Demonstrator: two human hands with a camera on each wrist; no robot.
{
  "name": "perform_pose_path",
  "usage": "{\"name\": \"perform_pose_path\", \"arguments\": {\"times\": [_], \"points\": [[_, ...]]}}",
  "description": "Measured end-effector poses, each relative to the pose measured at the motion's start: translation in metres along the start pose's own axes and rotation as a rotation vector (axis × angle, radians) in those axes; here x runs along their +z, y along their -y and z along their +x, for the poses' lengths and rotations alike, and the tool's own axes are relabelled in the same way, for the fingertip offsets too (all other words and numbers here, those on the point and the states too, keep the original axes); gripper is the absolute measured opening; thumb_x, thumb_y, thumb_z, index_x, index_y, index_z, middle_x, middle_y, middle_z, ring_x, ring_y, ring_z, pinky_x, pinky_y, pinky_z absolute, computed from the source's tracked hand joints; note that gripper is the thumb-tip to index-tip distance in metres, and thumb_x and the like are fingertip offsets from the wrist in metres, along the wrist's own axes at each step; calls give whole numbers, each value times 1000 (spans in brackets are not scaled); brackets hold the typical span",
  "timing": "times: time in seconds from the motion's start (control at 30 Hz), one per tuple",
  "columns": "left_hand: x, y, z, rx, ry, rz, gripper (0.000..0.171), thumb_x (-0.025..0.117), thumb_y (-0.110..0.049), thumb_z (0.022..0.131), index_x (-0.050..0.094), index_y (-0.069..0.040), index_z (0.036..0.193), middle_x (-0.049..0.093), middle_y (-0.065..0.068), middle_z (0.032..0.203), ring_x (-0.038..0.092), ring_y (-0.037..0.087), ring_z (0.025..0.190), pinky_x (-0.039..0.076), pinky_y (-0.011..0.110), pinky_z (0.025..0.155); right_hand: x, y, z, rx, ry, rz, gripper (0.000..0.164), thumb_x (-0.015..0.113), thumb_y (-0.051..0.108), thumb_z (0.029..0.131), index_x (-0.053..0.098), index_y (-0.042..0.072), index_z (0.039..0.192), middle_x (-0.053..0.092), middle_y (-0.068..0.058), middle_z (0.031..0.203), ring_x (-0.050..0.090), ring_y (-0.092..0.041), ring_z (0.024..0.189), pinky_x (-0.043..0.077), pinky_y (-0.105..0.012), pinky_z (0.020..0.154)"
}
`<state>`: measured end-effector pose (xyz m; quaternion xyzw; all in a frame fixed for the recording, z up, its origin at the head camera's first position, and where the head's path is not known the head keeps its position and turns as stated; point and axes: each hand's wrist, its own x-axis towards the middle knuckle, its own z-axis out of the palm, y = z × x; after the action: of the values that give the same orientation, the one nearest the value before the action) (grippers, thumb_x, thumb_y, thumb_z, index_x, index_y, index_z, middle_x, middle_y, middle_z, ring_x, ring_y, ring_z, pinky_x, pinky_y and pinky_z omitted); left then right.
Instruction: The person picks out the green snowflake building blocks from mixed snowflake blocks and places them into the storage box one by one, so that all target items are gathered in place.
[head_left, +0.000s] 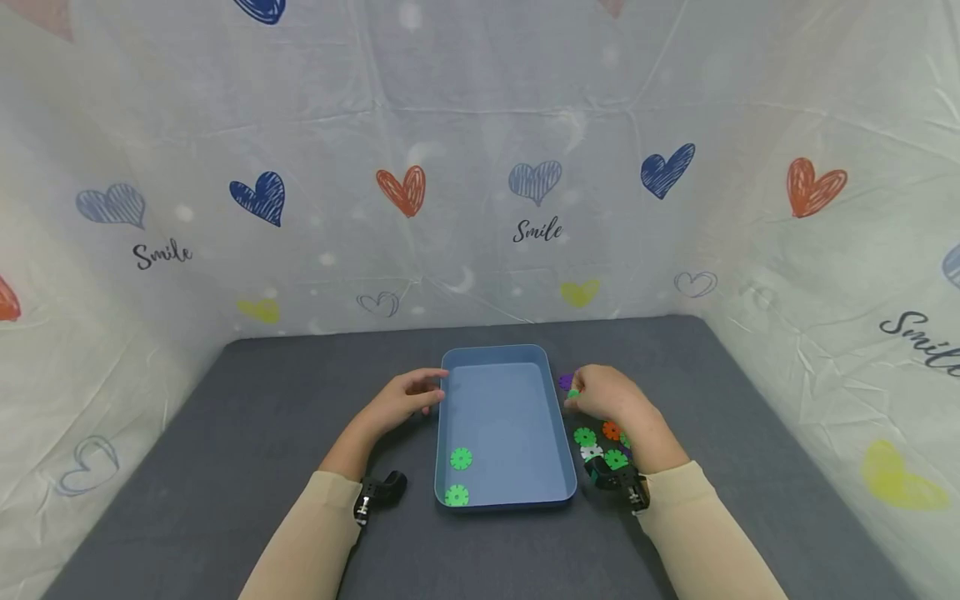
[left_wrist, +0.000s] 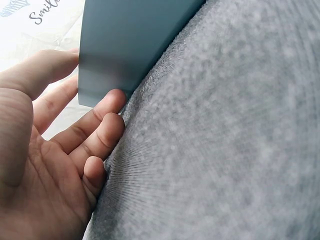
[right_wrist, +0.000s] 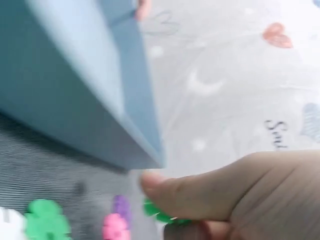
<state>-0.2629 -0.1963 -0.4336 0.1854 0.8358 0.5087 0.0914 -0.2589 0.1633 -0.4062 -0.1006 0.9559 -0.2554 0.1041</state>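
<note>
A shallow blue tray point(head_left: 506, 417) lies on the dark cloth, with two green notched plastic discs point(head_left: 461, 458) near its left front corner. My left hand point(head_left: 405, 396) is at the tray's left side, its loosely bent fingers point(left_wrist: 111, 102) touching the outer wall. Just beyond the right wall, my right hand point(head_left: 611, 396) pinches a green notched disc point(right_wrist: 159, 212) between thumb and fingers. A purple disc point(head_left: 565, 382) shows by the right fingertips. Below the right wrist lies a group of loose discs, among them an orange one point(head_left: 612, 430) and a white one point(head_left: 591, 452), partly hidden by the forearm.
The dark grey cloth point(head_left: 300, 442) covers the table. Behind it and at the sides hangs a pale sheet point(head_left: 465, 250) printed with hearts. A pink disc point(right_wrist: 116, 227) lies near the tray in the right wrist view. Each wrist carries a black camera mount point(head_left: 378, 492).
</note>
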Motion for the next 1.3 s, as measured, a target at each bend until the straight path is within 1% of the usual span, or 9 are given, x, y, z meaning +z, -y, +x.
{"name": "perform_pose_path", "arguments": {"times": [0.1, 0.23, 0.37, 0.5, 0.77, 0.9, 1.03, 1.13, 1.3], "points": [[0, -1, 0, 4, -7, -2, 45, 65, -11, 102, 54, 6, 143, 66, 15, 105, 62, 37, 81, 49, 46, 77, -10, 9, -5, -24, -119, 21, 19, 74, 23, 96, 64, 7, 92, 55, -2, 75, 51, -18, 65, 43, -37, 63], [1, 8, 4, -5, -19, 10, 46, 66, -10, 102, 54, 4, 144, 67, 17, 106, 62, 38, 82, 48, 47, 78, -10, 26, -9, -82, -185, 137, 29, 70, 24, 100, 68, 6, 122, 63, -6, 80, 59, -22, 67, 48, -39, 64], [3, 28, 12, -15, -32, 25, 47, 66, -12, 102, 54, 3, 145, 67, 15, 106, 62, 36, 81, 48, 47, 77, 5, 47, -10, -149, -141, 289, 34, 68, 18, 101, 66, 5, 133, 68, -9, 78, 66, -27, 66, 50, -36, 62], [3, 39, 15, -23, -46, 24, 48, 68, -18, 101, 56, -3, 145, 67, 11, 106, 62, 28, 79, 48, 42, 75, 32, 64, -9, -209, -51, 333, 36, 67, 10, 100, 64, 0, 135, 72, -7, 80, 70, -28, 71, 52, -32, 62], [3, 41, 14, -31, -49, 8, 47, 70, -22, 100, 59, -7, 144, 68, 10, 107, 61, 23, 78, 47, 39, 73, 80, 73, -5, -277, 74, 257, 38, 68, 3, 96, 64, -7, 132, 66, 1, 67, 62, -14, 52, 48, -29, 57], [4, 23, 9, -19, -34, 5, 46, 67, -15, 102, 56, 0, 144, 67, 15, 106, 62, 33, 80, 47, 43, 74, 88, 72, -4, -318, 91, 255, 38, 66, 5, 99, 63, -6, 135, 65, 2, 69, 60, -11, 53, 48, -29, 56], [4, 22, 11, -15, -27, 7, 45, 65, -12, 103, 54, 3, 144, 67, 18, 105, 61, 37, 81, 47, 45, 74, 89, 72, -2, -376, 112, 249, 38, 64, 7, 101, 62, -4, 138, 67, 2, 83, 62, -9, 60, 48, -28, 56], [3, 37, 16, -19, -34, 12, 47, 66, -16, 103, 55, 0, 145, 67, 14, 106, 61, 30, 80, 46, 44, 73, 88, 74, -2, -472, 100, 141, 33, 66, 7, 100, 68, 0, 132, 67, 2, 91, 58, -7, 68, 48, -27, 63], [2, 38, 16, -17, -34, 15, 47, 68, -22, 102, 57, -4, 145, 67, 10, 107, 60, 23, 78, 47, 39, 72, 90, 78, -8, -626, 138, -93, 27, 71, 13, 97, 76, 12, 124, 60, 4, 92, 47, -7, 75, 42, -25, 67]]}}
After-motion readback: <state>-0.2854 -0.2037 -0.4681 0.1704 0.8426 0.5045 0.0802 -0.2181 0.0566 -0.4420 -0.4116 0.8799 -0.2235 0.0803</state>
